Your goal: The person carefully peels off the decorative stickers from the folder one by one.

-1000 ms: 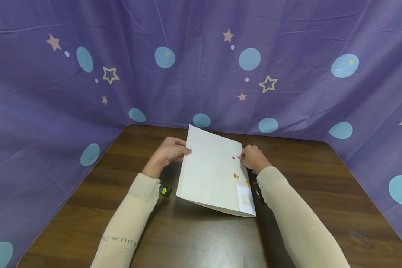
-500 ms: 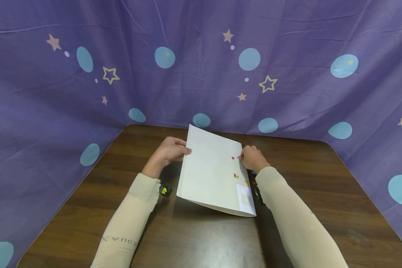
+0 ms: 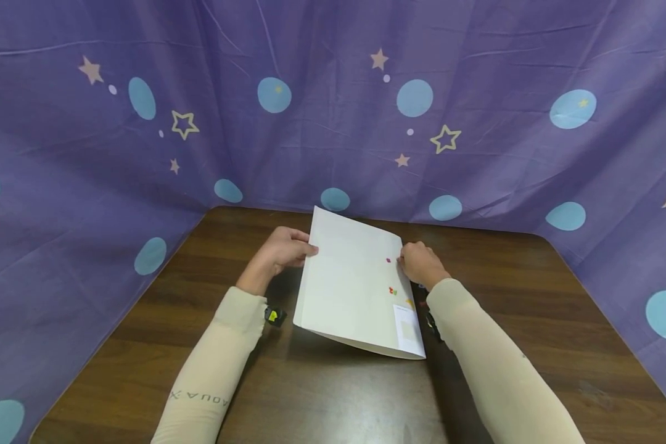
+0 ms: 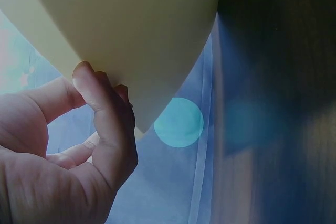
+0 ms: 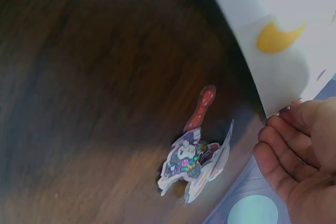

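Observation:
A white folder (image 3: 349, 277) is held tilted above the wooden table, with a printed label (image 3: 407, 328) at its lower right corner. Small stickers dot its right side: a pink one (image 3: 388, 260), a red and green one (image 3: 392, 291) and a yellow moon (image 5: 278, 38). My left hand (image 3: 284, 248) pinches the folder's left edge between thumb and fingers. At the right edge, my right hand (image 3: 420, 262) grips with the thumb on the front and the fingers curled behind. Something tiny and pinkish shows by that thumb tip in the right wrist view, too small to identify.
Several loose cut-out stickers (image 5: 181, 161), one red and long (image 5: 202, 107), lie on the table (image 3: 333, 407) below the right wrist. A purple patterned curtain (image 3: 333, 111) hangs behind the table and along its sides.
Both hands and the folder stay almost still. A small speck seen beside the right thumb earlier is no longer visible in the head view.

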`<state>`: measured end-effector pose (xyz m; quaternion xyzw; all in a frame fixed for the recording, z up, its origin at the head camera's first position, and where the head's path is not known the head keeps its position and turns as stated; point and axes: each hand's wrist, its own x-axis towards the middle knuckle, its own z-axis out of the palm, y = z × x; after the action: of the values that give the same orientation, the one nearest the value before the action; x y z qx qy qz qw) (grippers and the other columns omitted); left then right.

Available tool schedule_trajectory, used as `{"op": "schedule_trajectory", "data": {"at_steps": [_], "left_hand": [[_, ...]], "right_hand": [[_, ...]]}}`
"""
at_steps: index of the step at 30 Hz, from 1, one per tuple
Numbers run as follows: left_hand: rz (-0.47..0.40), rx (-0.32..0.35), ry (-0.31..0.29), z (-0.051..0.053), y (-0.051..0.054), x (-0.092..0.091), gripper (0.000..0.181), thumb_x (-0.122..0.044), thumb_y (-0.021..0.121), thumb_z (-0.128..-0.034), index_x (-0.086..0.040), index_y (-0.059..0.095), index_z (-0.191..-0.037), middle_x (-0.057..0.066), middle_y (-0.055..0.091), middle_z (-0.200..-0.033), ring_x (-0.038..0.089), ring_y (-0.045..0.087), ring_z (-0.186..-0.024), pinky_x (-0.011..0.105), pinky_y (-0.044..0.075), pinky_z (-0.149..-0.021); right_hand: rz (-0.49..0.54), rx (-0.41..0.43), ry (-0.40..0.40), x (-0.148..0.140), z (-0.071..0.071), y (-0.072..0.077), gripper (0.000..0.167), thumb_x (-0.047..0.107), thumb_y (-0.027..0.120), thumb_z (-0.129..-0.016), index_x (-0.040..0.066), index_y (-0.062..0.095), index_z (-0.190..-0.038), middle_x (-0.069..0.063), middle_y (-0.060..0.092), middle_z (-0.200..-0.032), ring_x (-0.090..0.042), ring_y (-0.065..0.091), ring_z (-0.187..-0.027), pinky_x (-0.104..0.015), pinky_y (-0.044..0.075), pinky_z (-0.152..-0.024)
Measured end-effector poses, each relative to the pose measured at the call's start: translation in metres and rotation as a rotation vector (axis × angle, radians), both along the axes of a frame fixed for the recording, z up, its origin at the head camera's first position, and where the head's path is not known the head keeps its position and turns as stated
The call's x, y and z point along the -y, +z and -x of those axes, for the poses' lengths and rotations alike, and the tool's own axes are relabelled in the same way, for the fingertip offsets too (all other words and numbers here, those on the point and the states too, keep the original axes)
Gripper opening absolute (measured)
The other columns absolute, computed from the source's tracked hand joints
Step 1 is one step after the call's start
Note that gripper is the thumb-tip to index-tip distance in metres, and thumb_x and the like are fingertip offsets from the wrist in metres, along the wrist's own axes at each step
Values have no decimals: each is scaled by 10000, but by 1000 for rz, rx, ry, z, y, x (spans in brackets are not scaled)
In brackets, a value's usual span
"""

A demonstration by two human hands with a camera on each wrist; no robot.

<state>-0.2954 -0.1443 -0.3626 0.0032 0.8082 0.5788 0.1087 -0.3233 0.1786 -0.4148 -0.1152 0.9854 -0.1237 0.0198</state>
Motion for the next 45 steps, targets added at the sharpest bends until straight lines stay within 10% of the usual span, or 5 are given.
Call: {"op": "schedule_trajectory", "data": {"at_steps": [12,34,45], "left_hand": [[-6,1,10,2,-1,1,462,-63,761,-894,83,589,-1297,187,652,-1127,213,637,-906,409,598,-848],[-14,2,20,3,-5,1,438,-65,765,-892,71,595,-1272,176,641,-1118,213,629,-888,399,601,-834],[-26,9,20,3,-4,2,448,-56,758,-893,74,583,-1284,176,638,-1117,210,618,-880,357,601,-792]], "right_hand": [[-133,-13,60,0,0,4,240,169,511,-1063,-22,656,-1059,-159,667,-921,-286,651,-811,-458,563,-743],[127,-60,-23,-27,-1,0,234,125,544,-1039,-44,698,-991,-164,690,-964,-309,615,-847,-484,534,-769],[-37,-30,71,-61,-13,3,197,82,529,-1032,-17,625,-891,-99,589,-750,-248,579,-662,-433,524,-616]]}}
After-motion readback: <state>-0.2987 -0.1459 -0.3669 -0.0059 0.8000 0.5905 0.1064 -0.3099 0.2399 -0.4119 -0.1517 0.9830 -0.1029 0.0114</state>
